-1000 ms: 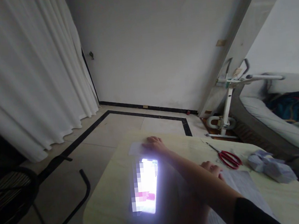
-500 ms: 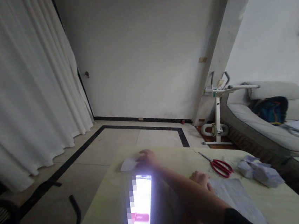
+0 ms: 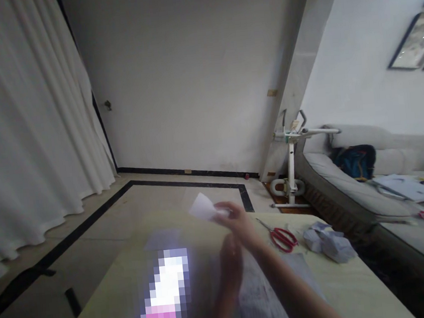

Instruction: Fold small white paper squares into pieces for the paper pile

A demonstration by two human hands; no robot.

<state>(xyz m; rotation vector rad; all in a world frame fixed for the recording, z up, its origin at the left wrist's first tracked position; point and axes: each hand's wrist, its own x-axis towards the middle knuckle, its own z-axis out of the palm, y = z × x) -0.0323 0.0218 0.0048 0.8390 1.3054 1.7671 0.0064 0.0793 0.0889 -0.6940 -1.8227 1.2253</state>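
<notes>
My right hand [image 3: 233, 221] is raised over the far edge of the table, its thumb and fingers closed on a small white piece of paper [image 3: 202, 207]. The paper sticks out to the left of the fingertips and looks bent. Just below it and nearer to me is my left hand [image 3: 231, 252], blurred, with its fingers hard to make out. A large grey sheet of paper [image 3: 260, 294] lies under my forearms. Left of my hands, a phone [image 3: 167, 283] with a glaring screen is on the table, and a pale paper piece [image 3: 162, 238] lies beyond it.
Red-handled scissors [image 3: 284, 239] lie open-handled on the table [image 3: 366, 284], beside crumpled paper [image 3: 330, 242]. Beyond the table stand a white exercise machine [image 3: 290, 166] and a grey sofa [image 3: 318, 169] with a backpack. A white curtain [image 3: 36, 121] hangs at left.
My right hand has lifted the white piece of paper off the table. My left hand has moved left from the grey sheet's far edge, close to the right. The view has turned slightly right.
</notes>
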